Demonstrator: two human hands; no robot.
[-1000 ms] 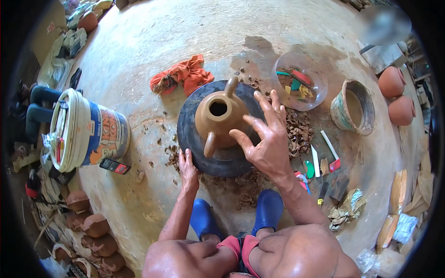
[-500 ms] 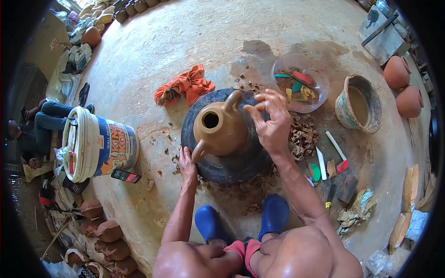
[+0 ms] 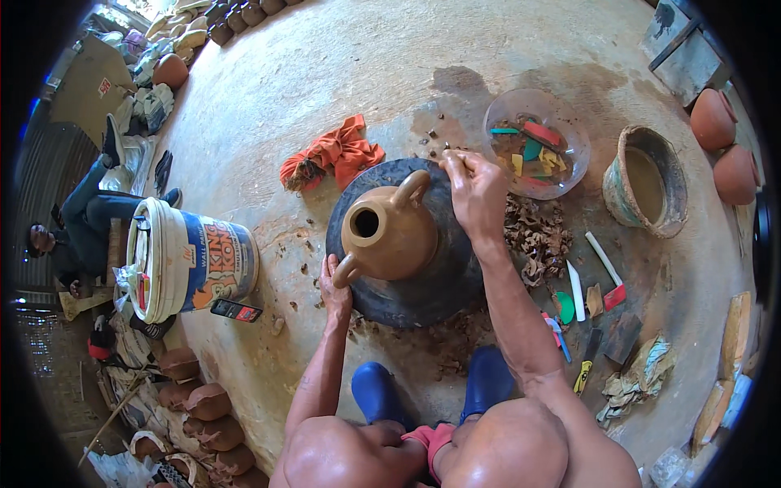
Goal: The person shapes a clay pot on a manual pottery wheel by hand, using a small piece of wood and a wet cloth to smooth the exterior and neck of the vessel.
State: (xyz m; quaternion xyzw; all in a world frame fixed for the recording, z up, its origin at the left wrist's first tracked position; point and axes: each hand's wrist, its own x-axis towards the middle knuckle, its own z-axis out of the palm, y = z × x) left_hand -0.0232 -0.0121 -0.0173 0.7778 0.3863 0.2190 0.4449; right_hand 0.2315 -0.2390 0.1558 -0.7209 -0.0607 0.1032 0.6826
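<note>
A brown clay jug with a narrow neck, a dark round mouth and two looped handles stands on a dark round turntable. Its upper handle points away from me; the lower handle faces my left side. Beside that lower handle, my left hand lies at the turntable's left edge with its fingers stretched out. My right hand is raised over the turntable's right side, just right of the upper handle. Its thumb and fingers are pinched together; whatever they hold, if anything, is too small to make out.
An orange cloth lies beyond the turntable. At right are a clear basin of tools, a bucket of murky water, clay shavings and a knife. At left stand a paint bucket and a phone; a person sits behind.
My right hand has closed its spread fingers into a pinch and turned slightly. My left hand stays at the turntable's edge. The view has shifted a little; the seated person shows more.
</note>
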